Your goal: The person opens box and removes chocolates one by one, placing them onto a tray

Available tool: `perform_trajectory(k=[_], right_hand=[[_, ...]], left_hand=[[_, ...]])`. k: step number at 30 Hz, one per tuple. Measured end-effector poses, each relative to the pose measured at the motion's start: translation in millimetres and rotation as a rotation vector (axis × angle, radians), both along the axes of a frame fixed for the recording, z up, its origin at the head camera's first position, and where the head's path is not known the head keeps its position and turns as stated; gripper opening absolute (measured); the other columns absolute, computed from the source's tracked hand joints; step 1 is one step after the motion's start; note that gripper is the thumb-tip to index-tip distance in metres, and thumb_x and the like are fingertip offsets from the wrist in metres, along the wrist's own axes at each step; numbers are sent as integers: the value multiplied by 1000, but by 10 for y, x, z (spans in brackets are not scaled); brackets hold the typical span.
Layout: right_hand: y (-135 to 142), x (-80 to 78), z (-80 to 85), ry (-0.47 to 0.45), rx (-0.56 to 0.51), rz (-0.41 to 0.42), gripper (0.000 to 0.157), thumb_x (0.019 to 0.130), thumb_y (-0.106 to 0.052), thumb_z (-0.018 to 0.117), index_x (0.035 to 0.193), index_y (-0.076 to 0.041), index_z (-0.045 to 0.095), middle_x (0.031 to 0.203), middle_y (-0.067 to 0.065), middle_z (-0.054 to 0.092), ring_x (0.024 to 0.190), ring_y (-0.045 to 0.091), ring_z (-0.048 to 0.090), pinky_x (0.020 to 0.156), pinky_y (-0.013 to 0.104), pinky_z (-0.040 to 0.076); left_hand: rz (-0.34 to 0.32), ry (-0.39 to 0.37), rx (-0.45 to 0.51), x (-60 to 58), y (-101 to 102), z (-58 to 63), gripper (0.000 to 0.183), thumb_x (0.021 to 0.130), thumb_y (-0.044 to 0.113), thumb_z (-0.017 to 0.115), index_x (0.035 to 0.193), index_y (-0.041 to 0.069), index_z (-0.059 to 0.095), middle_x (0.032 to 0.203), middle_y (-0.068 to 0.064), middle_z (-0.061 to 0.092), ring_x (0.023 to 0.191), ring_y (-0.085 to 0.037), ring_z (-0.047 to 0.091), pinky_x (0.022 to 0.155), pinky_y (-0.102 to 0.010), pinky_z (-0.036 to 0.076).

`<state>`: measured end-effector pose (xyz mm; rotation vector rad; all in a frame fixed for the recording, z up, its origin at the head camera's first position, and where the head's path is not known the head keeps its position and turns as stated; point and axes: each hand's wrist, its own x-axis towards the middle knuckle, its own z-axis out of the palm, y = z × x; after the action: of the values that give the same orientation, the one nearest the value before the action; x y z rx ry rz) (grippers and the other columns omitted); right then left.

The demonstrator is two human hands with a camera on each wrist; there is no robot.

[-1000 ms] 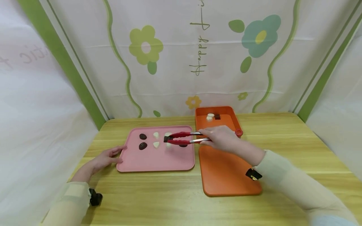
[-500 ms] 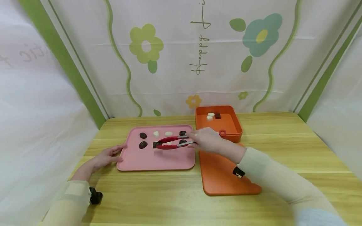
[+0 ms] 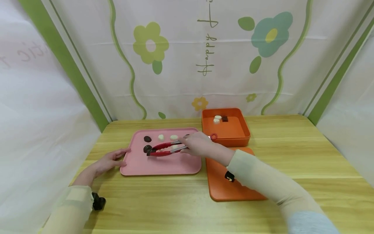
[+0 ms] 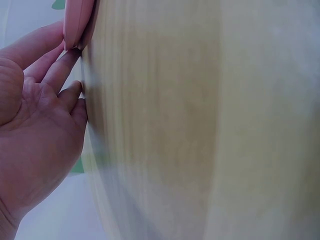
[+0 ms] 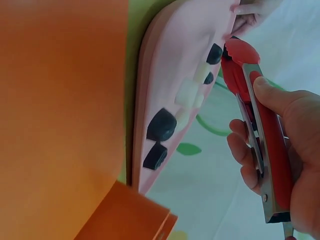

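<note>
My right hand (image 3: 197,143) grips red-tipped metal tongs (image 3: 163,153). A small dark square chocolate (image 3: 148,153) is pinched at their tips, over the left part of the pink tray (image 3: 163,168). In the head view it overlaps a dark oval chocolate (image 3: 147,148). Another dark oval chocolate (image 3: 147,139) lies behind that one, with white chocolates such as a heart-shaped one (image 3: 161,137) and an oval one (image 3: 173,137) to the right. My left hand (image 3: 112,161) touches the tray's left edge with relaxed fingers; the left wrist view shows the fingertips (image 4: 72,56) right at the rim.
An orange box (image 3: 235,130) stands at the back right, holding white chocolates (image 3: 216,120) and a dark square chocolate (image 3: 224,119). In front of it lies a flat orange lid (image 3: 233,191), beside the tray's right edge. All rest on a wooden table (image 3: 152,204) before a printed curtain.
My right hand has carried the tongs and the dark square chocolate leftward over the tray, from its middle to the dark ovals. The left hand has stayed at the tray's edge.
</note>
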<state>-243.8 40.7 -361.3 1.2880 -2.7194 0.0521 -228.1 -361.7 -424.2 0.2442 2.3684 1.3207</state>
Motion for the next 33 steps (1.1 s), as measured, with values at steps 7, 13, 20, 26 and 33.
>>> perform_trajectory(k=[7, 13, 20, 26, 33], right_hand=[[-171, 26, -61, -12, 26, 49, 34, 90, -39, 69, 113, -14, 66, 91, -6, 71, 75, 12, 63, 64, 26, 47], [-285, 78, -80, -32, 56, 67, 33, 91, -40, 68, 111, -14, 64, 84, -8, 68, 78, 11, 65, 58, 25, 45], [-374, 78, -93, -78, 49, 55, 35, 91, -39, 68, 114, -14, 66, 86, -7, 67, 75, 9, 62, 56, 23, 44], [-398, 69, -101, -104, 54, 38, 36, 90, -40, 69, 115, -15, 66, 83, -8, 65, 73, 8, 60, 57, 22, 44], [-366, 79, -95, -104, 47, 27, 35, 89, -42, 69, 111, -15, 67, 77, -10, 62, 69, 7, 57, 53, 22, 41]], left_hand=[[11, -1, -22, -20, -22, -4, 73, 91, 18, 69, 150, -1, 31, 155, -27, 19, 143, -45, 6, 110, -63, 3], [7, 14, -38, -20, -33, 0, 72, 91, 19, 69, 150, -1, 32, 154, -27, 21, 142, -46, 8, 110, -64, 4], [3, 8, -34, -12, -27, -3, 71, 92, 18, 68, 150, 0, 32, 154, -27, 20, 142, -46, 7, 109, -65, 4], [6, 5, -36, -11, -31, -7, 70, 93, 19, 67, 151, 1, 31, 155, -27, 20, 142, -46, 7, 109, -65, 4], [9, -5, -29, -7, -19, -2, 72, 92, 19, 67, 151, 1, 31, 155, -26, 18, 143, -45, 5, 109, -65, 3]])
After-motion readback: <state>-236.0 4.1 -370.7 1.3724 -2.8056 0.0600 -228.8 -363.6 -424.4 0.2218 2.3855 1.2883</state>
